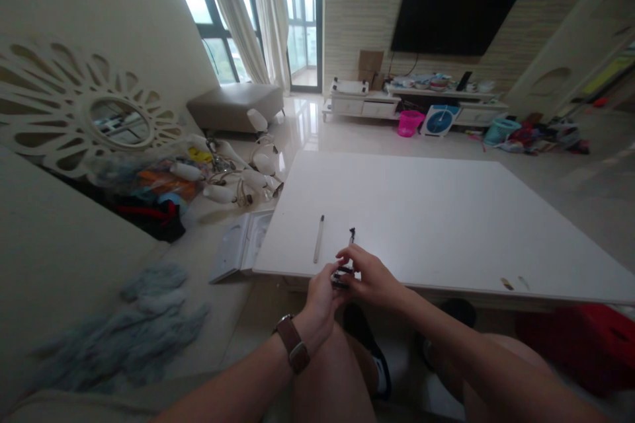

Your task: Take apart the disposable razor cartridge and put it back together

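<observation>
Both hands are meeting right over the near edge of the white table; the left hand, the one wearing the brown-strapped watch, is pinching a small dark gadget from one side while the right hand is gripping it from the other with fingertips curled over the top, so neither hand is hanging loose; I'm guessing it's being held up close above the knees for a better look, but it's too small and blurry to say what it is; a slim grey stick is lying on the table just beyond the hands, not touching them, probably parked within easy reach; a heap of white lamp parts is sitting on the floor off to the left.
</observation>
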Tool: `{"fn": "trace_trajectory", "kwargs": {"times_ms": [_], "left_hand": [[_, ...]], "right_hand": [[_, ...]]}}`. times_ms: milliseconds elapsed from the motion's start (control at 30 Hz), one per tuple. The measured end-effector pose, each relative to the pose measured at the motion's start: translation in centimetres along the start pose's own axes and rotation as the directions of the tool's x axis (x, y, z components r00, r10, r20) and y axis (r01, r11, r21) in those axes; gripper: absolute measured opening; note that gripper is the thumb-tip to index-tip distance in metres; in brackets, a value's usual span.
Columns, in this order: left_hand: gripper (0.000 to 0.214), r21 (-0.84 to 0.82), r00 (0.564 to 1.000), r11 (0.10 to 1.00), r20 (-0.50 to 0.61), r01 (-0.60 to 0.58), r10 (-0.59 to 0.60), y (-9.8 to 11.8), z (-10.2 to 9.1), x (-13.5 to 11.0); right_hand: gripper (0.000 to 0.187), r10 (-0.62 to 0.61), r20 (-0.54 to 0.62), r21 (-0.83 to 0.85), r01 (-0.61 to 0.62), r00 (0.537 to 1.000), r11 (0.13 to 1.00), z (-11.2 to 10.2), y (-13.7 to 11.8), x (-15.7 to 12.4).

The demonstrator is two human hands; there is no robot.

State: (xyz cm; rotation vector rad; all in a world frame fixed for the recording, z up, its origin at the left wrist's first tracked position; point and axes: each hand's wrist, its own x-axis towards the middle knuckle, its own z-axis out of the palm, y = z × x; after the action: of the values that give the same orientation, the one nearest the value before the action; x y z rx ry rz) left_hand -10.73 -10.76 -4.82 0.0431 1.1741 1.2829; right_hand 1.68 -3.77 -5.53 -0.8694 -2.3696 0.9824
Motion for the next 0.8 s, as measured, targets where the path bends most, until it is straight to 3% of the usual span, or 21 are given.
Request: {"fn": "trace_trajectory", "kwargs": {"times_ms": [200,533,667,800], "left_hand": [[0.019,0.058,0.999,0.998,-0.042,0.018,-0.016,-0.6,-0.4,0.5],[0.018,0.107,1.000,0.994,0.004,-0.022,0.022,-0.9,-0.7,0.5],[0.015,0.078,0.997,0.995,0.055,-0.060,0.056,-0.5,-0.4,0.4],[0.017,0.133,0.973,0.973,0.159,-0.187,0.165,0.7,-0.1,0.9]], "right_hand": [[0.021,0.031,0.042,0.024,-0.032,0.999,0.999,-0.3,0.2,0.2],[0.023,0.126,0.060,0.091,-0.131,0.990,0.987,-0.1,0.7,0.1],[0.023,0.114,0.026,0.102,-0.116,0.993,0.988,-0.2,0.5,0.4],[0.021,0.097,-0.086,0.127,-0.086,0.992,0.988,-0.4,0.3,1.0]]}}
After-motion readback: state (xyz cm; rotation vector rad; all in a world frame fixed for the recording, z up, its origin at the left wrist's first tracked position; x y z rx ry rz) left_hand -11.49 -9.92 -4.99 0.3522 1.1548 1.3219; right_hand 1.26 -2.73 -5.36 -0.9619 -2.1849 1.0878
